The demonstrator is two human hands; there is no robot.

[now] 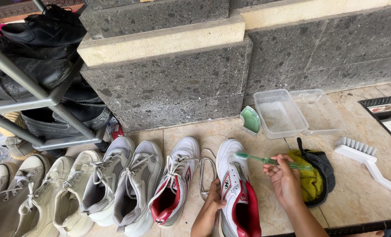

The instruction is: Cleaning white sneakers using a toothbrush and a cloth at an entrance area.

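Now one green toothbrush [272, 161] in right hand [284, 180], left hand [214, 202] steadying one white sneaker [235, 188].

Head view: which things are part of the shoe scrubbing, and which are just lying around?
In use:
- white-and-red laceless sneaker, steadied by left hand
- green plastic toothbrush in right hand
- clear tub of soapy water
- loose white lace

Lying about:
- white long-handled scrub brush
- yellow-and-grey cloth
- grey laced sneakers
- metal rack of black shoes

Row of pale sneakers [94, 188] lined up on the tile, black leather shoes [42, 30] stacked on a metal rack [37, 94]. Two clear plastic tubs [279, 113], one soapy, a white scrub brush [366, 160], and a yellow-and-grey cloth [316, 177].
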